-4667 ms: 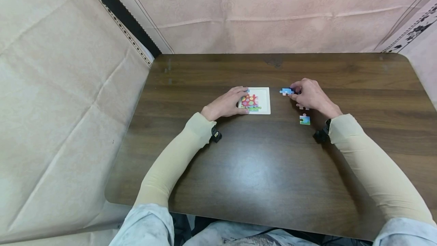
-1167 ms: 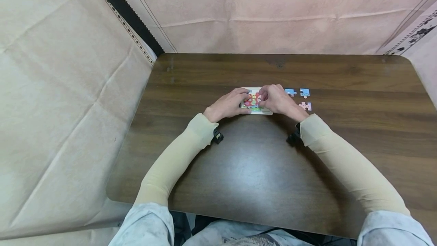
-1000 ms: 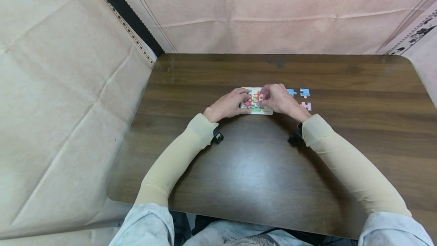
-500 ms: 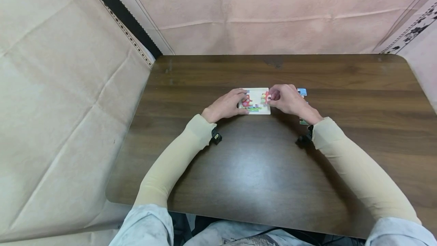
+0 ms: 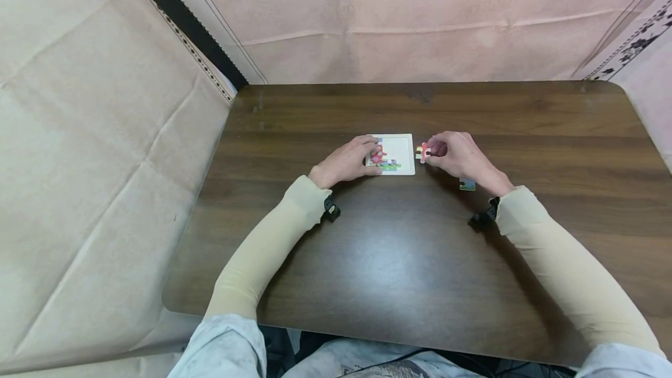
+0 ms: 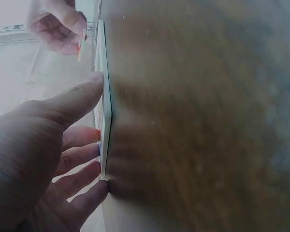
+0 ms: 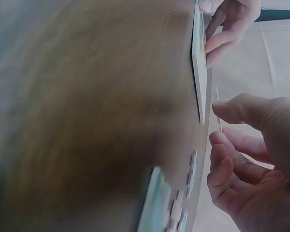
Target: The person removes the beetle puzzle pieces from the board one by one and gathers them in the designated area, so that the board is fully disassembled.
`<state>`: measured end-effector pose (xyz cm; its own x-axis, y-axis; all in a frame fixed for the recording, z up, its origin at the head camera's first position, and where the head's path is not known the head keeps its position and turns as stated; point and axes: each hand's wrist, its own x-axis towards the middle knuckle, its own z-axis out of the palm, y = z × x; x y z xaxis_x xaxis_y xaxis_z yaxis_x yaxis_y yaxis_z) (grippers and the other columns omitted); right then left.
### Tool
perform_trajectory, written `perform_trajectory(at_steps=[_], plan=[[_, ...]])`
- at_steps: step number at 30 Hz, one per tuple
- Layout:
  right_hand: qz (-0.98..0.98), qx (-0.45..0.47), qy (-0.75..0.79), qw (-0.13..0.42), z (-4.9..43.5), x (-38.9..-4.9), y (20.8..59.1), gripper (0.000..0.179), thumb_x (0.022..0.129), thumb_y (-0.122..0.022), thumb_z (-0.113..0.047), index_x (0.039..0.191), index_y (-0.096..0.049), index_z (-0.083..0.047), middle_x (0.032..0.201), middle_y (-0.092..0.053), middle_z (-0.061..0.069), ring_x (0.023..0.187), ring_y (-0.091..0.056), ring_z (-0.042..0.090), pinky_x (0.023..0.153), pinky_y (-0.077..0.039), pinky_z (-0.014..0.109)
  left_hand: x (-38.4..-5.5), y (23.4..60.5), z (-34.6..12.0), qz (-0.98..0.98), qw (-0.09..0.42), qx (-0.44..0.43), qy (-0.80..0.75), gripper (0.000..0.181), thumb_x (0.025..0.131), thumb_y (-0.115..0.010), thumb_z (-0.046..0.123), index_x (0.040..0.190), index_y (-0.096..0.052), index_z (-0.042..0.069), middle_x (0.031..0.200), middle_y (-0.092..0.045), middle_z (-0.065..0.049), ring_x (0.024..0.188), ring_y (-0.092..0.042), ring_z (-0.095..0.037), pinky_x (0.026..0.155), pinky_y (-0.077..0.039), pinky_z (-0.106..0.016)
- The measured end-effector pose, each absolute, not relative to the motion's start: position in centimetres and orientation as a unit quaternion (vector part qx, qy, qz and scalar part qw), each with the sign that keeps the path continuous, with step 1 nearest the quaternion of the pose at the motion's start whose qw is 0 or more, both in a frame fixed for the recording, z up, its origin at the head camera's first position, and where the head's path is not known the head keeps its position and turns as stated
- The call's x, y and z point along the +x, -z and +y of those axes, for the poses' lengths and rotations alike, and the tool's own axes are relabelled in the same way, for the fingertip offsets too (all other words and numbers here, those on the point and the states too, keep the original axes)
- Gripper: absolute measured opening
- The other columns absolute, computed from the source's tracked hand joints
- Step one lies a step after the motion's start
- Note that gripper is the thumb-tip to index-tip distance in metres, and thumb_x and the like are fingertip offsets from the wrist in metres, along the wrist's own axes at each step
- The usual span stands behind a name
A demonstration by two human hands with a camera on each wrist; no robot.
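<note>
A white puzzle frame (image 5: pixel 403 146) lies on the table, partly filled on its left side with red and green pieces (image 5: pixel 389 165). My left hand (image 5: pixel 343 162) rests along its left side, the thumb at the near edge and the fingers over the pieces, hiding some. Just right of the frame, my right hand (image 5: pixel 458 153) pinches a red and yellow puzzle piece (image 5: pixel 423 153) between thumb and fingers. In the left wrist view that piece (image 6: pixel 80 46) is seen edge-on, above the table. The right wrist view shows it thin between my fingertips.
A blue and green puzzle piece (image 5: pixel 466 184) lies on the table below the right wrist. Several loose pieces (image 7: pixel 192 174) show in the right wrist view, mostly hidden by the hand in the head view. A pale cloth (image 5: pixel 420 28) hangs behind the table.
My right hand has lifted the red and yellow puzzle piece out of the frame and carried it right, past the frame's edge. The frame's right part is now bare. My left hand stays put.
</note>
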<state>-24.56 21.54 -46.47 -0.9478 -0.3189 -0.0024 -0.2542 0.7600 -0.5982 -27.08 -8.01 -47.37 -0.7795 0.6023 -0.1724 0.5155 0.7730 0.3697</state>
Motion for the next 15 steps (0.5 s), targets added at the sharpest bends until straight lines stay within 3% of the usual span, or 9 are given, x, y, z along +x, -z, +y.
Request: perform_trajectory(at_steps=[15], plan=[[0.943,-0.158,0.291,0.044,23.4,-24.0,47.2,0.019,0.096,-0.08,-0.01,0.112,-0.08,-0.001,0.098,-0.078,0.016,0.089,-0.069,0.027,0.082,-0.053,0.038,-27.2,47.5,-8.0,0.931,0.144,0.294,-0.161,0.064,0.103,-0.077,0.043,0.153,-0.06,0.007,0.175,-0.041,-0.009,0.164,-0.037,-0.026,0.135,-0.034,-0.04]])
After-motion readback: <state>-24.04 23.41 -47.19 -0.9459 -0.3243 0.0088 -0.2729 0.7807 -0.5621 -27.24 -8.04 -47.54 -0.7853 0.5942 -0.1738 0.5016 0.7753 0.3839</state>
